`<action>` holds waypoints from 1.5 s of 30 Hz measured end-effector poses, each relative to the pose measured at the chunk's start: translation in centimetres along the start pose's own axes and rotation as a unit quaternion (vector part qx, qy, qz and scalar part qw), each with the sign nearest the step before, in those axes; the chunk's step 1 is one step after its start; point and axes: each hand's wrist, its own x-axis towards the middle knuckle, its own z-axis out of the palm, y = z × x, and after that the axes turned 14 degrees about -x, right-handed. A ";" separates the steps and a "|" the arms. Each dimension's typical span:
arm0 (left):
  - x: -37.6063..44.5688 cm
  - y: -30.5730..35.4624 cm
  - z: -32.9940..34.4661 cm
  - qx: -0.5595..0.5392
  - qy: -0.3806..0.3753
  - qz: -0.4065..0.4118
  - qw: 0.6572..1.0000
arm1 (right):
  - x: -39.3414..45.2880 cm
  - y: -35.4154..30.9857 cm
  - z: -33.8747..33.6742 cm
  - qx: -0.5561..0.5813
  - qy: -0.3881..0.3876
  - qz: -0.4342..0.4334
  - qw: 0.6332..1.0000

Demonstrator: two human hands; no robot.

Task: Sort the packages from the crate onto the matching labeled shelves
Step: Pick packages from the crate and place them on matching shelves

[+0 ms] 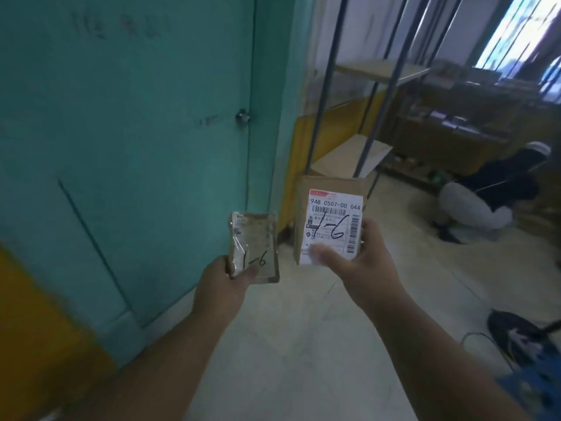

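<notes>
Both your bare forearms reach forward, hands raised side by side and apart. Your left hand [223,281] pinches a small package [255,246] at its lower edge, thumb on top. Your right hand [361,259] grips a larger package [331,214], thumb across its lower face.

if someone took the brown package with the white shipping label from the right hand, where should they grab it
Probably the free upper half of the flat brown package with the white shipping label, coming from above: it stands upright, and the right hand already has its grip on the lower edge, thumb across the label.
</notes>
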 end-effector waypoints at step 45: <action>51.0 40.9 95.9 -0.024 0.023 0.306 0.951 | 86.0 34.9 -60.8 0.003 0.176 -0.137 0.975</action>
